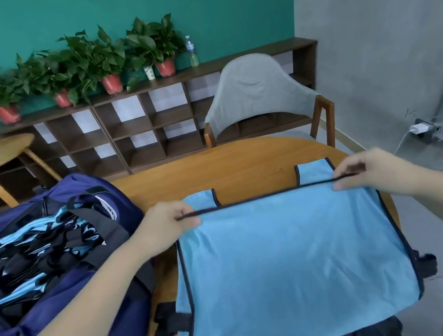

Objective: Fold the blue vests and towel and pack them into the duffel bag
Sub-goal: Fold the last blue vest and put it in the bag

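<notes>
Both hands, left point(165, 224) and right point(367, 172), pinch one blue vest point(288, 259) mid-fold; duffel bag point(53, 254) at nine o'clock seemingly holds others.

Both hands point(165, 224) point(367, 172) pinch vest's point(288, 259) folded top edge. Beyond grip: bare table point(215, 171), open path up to chair point(258, 97). Left of left grip: open bag point(53, 254) just beside, its rim and straps block sideways pass. Right of right grip: table edge, then open floor. Between grips: flat vest, nothing standing.
</notes>
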Tool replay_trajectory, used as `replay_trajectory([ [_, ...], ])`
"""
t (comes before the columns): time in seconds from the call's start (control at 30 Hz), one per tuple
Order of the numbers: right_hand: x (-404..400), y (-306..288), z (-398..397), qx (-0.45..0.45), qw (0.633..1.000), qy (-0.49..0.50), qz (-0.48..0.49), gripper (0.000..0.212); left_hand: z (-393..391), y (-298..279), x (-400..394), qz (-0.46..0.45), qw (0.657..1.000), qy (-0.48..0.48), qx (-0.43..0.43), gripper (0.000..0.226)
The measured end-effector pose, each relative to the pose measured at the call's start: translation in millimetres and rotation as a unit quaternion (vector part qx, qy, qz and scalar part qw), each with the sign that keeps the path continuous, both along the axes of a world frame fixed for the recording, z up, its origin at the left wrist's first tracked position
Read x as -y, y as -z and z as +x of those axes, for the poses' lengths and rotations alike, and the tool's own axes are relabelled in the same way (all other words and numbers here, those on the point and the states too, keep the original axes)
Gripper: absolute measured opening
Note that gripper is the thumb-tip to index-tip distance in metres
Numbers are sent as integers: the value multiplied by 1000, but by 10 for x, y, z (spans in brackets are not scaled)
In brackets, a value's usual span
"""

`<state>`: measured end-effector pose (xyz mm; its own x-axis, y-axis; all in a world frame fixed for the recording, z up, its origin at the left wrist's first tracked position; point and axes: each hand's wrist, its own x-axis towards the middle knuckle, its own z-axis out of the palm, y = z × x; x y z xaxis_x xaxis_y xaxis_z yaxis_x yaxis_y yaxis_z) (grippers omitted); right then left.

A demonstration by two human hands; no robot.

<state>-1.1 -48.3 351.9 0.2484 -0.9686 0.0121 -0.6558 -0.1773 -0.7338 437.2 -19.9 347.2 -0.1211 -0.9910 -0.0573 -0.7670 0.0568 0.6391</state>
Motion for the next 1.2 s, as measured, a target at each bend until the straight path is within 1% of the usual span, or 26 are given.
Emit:
replay_trajectory([
  [0.03,65,-74,14,19,999,16,-20,12,3,-79,43,-23,1000,-15,-13,10],
  [0.1,238,-152,86,46,995,56,-68,10,-3,-160,184,-74,996,-46,6,9],
  [0.17,420,-82,164,22,992,88,-88,9,-32,-113,350,-88,992,-83,37,4],
  [0.2,506,17,183,-9,992,95,-78,11,-47,-47,415,-70,991,-100,49,3],
  [0.27,619,298,171,-59,992,103,-42,18,-69,176,501,-9,991,-119,60,24],
  [0.33,660,572,134,-96,989,111,-10,27,-86,384,504,27,990,-127,55,43],
  [0.4,648,720,110,-103,986,127,0,25,-92,522,472,21,988,-150,41,47],
  [0.47,622,762,95,-69,988,139,3,16,-89,576,434,-12,984,-174,33,33],
  [0.53,582,760,65,-35,989,145,-3,9,-93,585,378,-46,978,-201,17,8],
  [0.57,560,752,44,-19,988,150,-10,7,-90,580,352,-64,975,-211,6,6],
  [0.6,532,731,24,1,987,158,-14,10,-90,564,325,-81,973,-217,-6,9],
  [0.67,488,667,-13,58,981,186,-18,20,-90,510,299,-118,969,-216,-24,7],
  [0.73,476,541,-37,93,974,204,-34,25,-78,418,333,-164,965,-205,-25,6],
  [0.83,580,333,-44,116,968,213,-71,22,-67,265,502,-199,962,-188,-13,8],
  [0.9,712,251,-15,101,966,222,-88,19,-69,223,680,-190,963,-190,16,8],
  [0.97,854,275,23,64,967,235,-75,24,-83,253,822,-152,969,-190,49,10],
  [1.0,902,315,51,39,970,232,-54,34,-94,292,867,-121,974,-185,57,18],
  [1.03,920,360,93,13,974,223,-29,47,-111,342,884,-81,978,-181,67,31],
  [1.07,912,411,131,-16,977,214,-13,59,-153,387,868,-41,979,-178,90,43],
  [1.1,882,457,174,-47,977,207,-10,66,-213,426,823,-14,975,-178,130,51],
  [1.13,826,497,222,-78,977,200,-20,66,-287,462,758,-11,969,-175,174,53],
  [1.17,750,527,276,-108,976,186,-45,63,-371,484,668,-30,964,-167,205,53],
  [1.2,655,553,341,-135,975,163,-74,59,-464,483,560,-66,962,-153,214,51],
])
